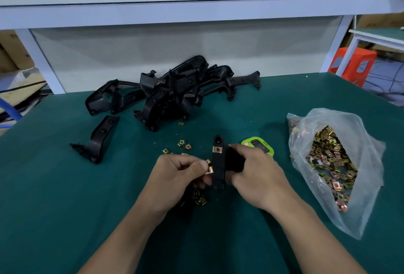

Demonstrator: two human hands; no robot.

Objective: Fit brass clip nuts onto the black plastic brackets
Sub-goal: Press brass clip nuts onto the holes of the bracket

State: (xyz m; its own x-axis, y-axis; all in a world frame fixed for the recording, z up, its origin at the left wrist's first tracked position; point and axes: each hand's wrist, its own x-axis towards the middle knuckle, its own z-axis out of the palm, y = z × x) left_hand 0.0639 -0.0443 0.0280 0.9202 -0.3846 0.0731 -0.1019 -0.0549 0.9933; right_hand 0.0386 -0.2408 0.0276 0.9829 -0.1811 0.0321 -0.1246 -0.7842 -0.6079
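Right hand (pixel 253 173), fingers curled, clamps the bracket (pixel 218 164); left hand (pixel 177 175) pinches a clip nut (pixel 209 170) at the bracket's left edge; advise sliding it on square until the holes align.

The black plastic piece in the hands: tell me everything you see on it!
The long, narrow black plastic bracket has a round hole near its far end. One square brass clip nut already sits below that hole. The right hand grips its right side, holding it above the green table mat. The left hand pinches a second brass clip nut against its left edge.
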